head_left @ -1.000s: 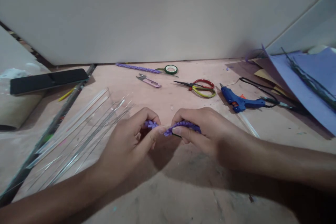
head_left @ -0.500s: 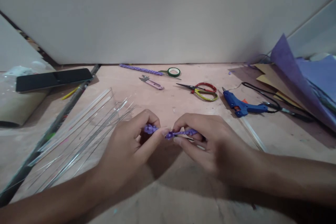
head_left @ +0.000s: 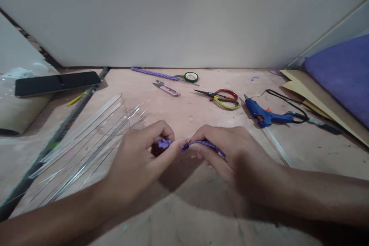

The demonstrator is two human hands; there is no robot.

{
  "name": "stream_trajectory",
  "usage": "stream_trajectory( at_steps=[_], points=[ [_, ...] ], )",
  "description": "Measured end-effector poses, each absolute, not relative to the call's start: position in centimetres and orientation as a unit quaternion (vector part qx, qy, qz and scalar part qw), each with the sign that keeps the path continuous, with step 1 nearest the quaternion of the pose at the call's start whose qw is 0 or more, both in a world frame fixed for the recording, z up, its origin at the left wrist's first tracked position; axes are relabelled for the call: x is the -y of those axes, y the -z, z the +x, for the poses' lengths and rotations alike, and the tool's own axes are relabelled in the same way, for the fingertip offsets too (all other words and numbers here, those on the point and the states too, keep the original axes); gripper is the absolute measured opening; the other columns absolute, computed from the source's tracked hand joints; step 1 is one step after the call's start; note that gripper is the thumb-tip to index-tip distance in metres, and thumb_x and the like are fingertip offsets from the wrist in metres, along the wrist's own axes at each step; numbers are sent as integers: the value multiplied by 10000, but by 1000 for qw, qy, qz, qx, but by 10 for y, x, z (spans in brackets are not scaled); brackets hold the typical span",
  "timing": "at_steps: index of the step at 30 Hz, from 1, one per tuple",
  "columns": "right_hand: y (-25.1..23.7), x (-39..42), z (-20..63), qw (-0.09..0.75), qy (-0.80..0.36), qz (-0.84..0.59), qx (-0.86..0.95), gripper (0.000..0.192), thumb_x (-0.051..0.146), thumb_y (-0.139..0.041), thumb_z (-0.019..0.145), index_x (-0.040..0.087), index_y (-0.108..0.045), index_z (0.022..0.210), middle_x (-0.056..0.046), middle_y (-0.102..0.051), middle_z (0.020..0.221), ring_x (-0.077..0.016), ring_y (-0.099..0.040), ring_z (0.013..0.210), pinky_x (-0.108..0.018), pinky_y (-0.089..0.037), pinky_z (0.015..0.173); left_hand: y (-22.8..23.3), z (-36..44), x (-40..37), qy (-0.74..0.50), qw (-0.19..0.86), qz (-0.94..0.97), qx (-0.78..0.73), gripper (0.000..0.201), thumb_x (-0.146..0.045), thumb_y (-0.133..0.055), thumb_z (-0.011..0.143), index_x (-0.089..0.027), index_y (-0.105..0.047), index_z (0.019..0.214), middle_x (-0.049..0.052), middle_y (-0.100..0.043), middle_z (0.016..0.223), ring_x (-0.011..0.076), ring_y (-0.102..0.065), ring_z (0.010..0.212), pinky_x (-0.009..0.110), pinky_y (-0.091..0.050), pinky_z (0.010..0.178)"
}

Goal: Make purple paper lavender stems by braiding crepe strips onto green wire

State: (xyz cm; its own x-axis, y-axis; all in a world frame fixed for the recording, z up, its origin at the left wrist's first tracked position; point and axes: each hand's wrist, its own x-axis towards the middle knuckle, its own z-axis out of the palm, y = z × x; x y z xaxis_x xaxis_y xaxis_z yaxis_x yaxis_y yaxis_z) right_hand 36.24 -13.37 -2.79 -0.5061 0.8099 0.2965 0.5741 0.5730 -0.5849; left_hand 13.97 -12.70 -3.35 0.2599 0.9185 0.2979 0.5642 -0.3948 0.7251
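Observation:
Between thumb and fingers, my left hand [head_left: 147, 153] pinches the gathered end of a purple fringed paper strip [head_left: 165, 144]. My right hand [head_left: 225, 152] is closed on the strip's other part, which runs between thumb and index finger toward the palm. The fingertips of both hands nearly meet over the middle of the strip, hiding part of it. A finished-looking purple wrapped stem [head_left: 155, 73] lies at the back of the table, its end beside a green tape roll [head_left: 191, 77]. Pink thread snips [head_left: 166, 88] and red-and-yellow-handled scissors [head_left: 221, 98] lie beyond my hands.
Wires and clear glue sticks [head_left: 95, 150] spread at the left. A black phone [head_left: 57, 83] rests on a cardboard roll [head_left: 20, 117]. A blue glue gun [head_left: 265, 114] with its cord lies right, before purple paper [head_left: 343, 73] and tan sheets [head_left: 302, 84]. A white wall [head_left: 184, 19] rises behind.
My right fingers have shifted along the strip, and its free part now lies over the thumb toward the palm. The purple paper at the right has dropped flatter.

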Motion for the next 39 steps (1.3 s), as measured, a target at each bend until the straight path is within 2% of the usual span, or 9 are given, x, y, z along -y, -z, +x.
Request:
stream_trajectory(
  at_steps=[5,10,16,22,25,31,33,37,39],
  points=[
    [38,132,364,300,-182,-390,851,106,243,-681,1075,174,-725,1007,-24,-795,844,-157,-728,728,-262,-484,681,32,141,126,-365,266,742,-496,288,-265,-735,941,-214,-642,673,-90,-606,482,72,-512,427,188,-342,439],
    [51,129,363,305,-138,-348,875,67,170,-625,1083,165,-686,1057,-59,-814,943,-174,-762,798,-268,-510,707,31,142,123,-360,318,711,-514,310,-286,-724,946,-216,-641,656,-93,-605,447,62,-468,348,190,-317,385],
    [59,125,359,300,-27,-327,896,181,93,-493,1067,174,-646,1014,-47,-767,851,-180,-705,708,-291,-487,657,34,143,121,-351,368,682,-525,360,-355,-716,967,-214,-628,647,-81,-610,447,62,-447,314,189,-301,345],
    [60,123,362,311,54,-288,904,179,222,-568,1110,173,-685,983,-12,-733,781,-159,-597,633,-327,-451,631,36,142,120,-345,366,689,-523,356,-355,-702,993,-203,-684,671,-62,-631,464,74,-509,398,175,-343,409],
    [60,122,365,303,77,-284,906,187,211,-581,1102,192,-691,952,3,-727,757,-149,-570,622,-334,-421,622,35,143,121,-333,380,684,-526,364,-384,-695,992,-209,-680,673,-63,-621,454,82,-470,376,199,-317,394],
    [58,121,367,306,95,-275,907,239,110,-566,1045,198,-685,858,4,-693,683,-152,-540,594,-336,-388,596,37,139,120,-312,280,755,-504,478,-378,-646,1010,-212,-551,572,-57,-523,445,106,-455,443,244,-327,485],
    [57,121,368,300,97,-280,907,218,123,-580,1050,193,-696,879,3,-700,688,-155,-545,596,-336,-397,604,40,134,119,-306,234,792,-474,419,-396,-597,1034,-215,-591,657,-45,-578,519,125,-507,495,266,-353,536],
    [53,119,371,304,101,-284,904,165,118,-632,1020,180,-704,885,-10,-702,693,-167,-532,590,-345,-400,603,45,125,119,-310,161,835,-425,199,-406,-607,1006,-224,-671,1056,0,-762,803,188,-666,668,319,-446,677],
    [50,119,373,309,99,-280,904,165,83,-644,986,181,-699,865,-14,-682,680,-170,-516,588,-348,-386,593,47,123,121,-319,118,852,-399,142,-348,-628,1011,-231,-675,1077,4,-774,816,192,-670,668,331,-446,682]
  ],
)
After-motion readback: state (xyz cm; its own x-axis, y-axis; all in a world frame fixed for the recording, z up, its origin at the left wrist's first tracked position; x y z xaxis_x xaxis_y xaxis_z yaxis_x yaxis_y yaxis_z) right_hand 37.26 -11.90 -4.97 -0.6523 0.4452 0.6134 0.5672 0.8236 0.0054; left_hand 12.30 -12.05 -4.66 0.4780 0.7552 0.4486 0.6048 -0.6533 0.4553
